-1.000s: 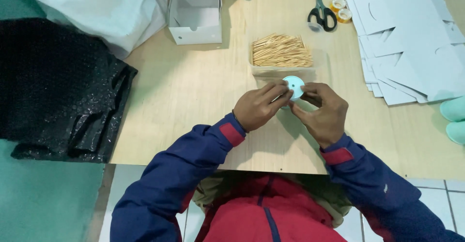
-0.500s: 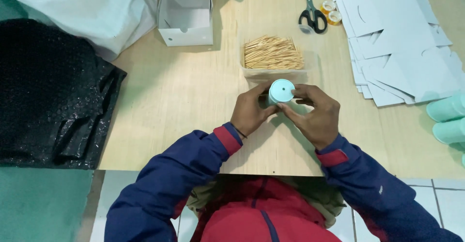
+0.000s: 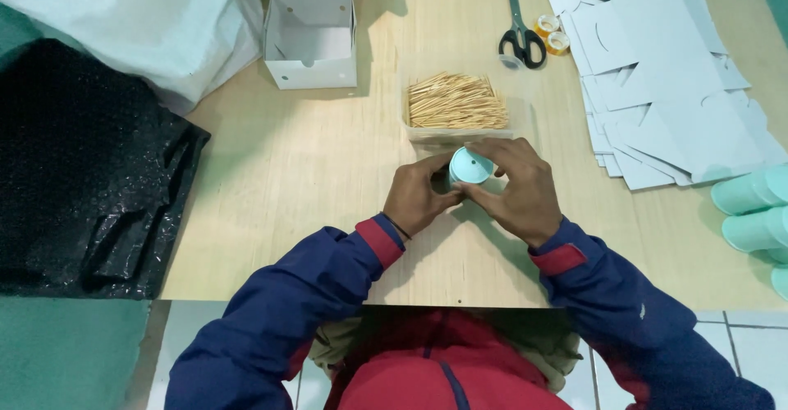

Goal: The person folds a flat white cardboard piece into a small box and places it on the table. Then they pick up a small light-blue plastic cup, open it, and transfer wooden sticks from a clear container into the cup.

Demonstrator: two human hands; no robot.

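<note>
Both my hands hold a small light-blue round container (image 3: 470,166) just above the wooden table (image 3: 312,172). My left hand (image 3: 419,196) grips its left side with the fingers curled. My right hand (image 3: 517,187) wraps over its right side and top edge. The container's flat round end faces up toward the camera. Right behind my hands lies a clear tray of wooden toothpicks (image 3: 455,102).
An open white cardboard box (image 3: 310,41) stands at the back left. Black-handled scissors (image 3: 519,32) and two tape rolls (image 3: 552,34) lie at the back. Flat white box blanks (image 3: 665,73) are stacked right. Light-blue cups (image 3: 751,205) lie at the right edge. Black plastic sheet (image 3: 82,164) lies left.
The container has turned in my hands, its round end now facing up more squarely. Both hands stay closed on it in nearly the same place near the toothpick tray.
</note>
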